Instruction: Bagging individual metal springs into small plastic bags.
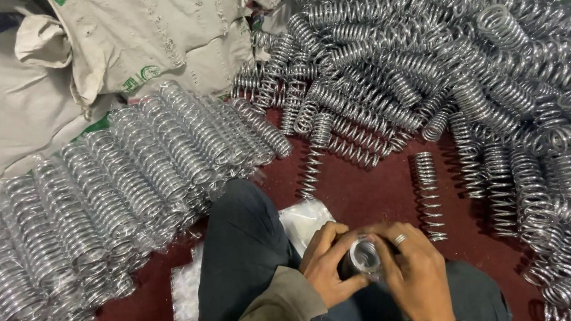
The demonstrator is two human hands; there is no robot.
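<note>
- A metal spring [364,255] is gripped end-on between the left hand [328,266] and the ringed right hand [417,275], fingers curled, low near centre.
- Bagged springs [100,193] are laid in rows at left.
- Loose springs [467,74] are heaped far right.

Shiny silver coiled steel springs [426,70] lie on a dark red floor [368,188]; off-white woven sacks [91,60] bear green markings; dark blue-grey trousers [238,251].

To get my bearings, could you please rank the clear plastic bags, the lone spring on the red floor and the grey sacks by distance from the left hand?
1. Clear plastic bags, just beyond the left hand.
2. Lone spring, ahead, rightward.
3. Grey sacks, far upper left.
</note>
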